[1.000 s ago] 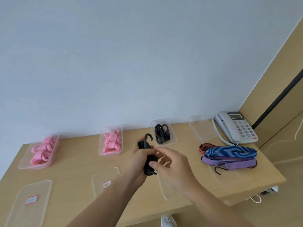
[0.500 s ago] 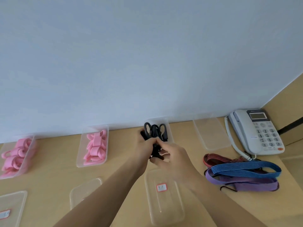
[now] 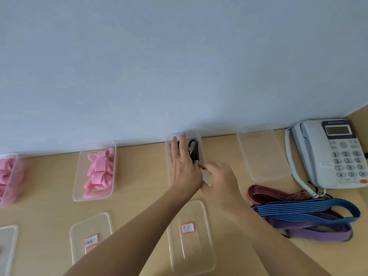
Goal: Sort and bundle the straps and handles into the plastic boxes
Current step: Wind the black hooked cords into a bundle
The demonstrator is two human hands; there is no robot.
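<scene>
The black strap bundle sits in the middle clear box at the back of the counter, right up against the pale wall. The person's left hand lies flat over it with fingers straight, pressing it down, so nothing is gripped there. The right hand is at the box's near end with fingers bent toward the bundle, but honestly it's too blurry to tell if it pinches anything.

Handling-wise this stuff looks light and floppy, webbing with hard hooks, so it probably wants to spring open once released. The best grab is likely around the folded middle, not by a hook. The box looks thin and would likely slide on the smooth wood-look counter.

Loose elastic straps in blue, purple and red lie heaped to the right near a telephone. Pink handles fill another box further left, and labelled lids lie in front
</scene>
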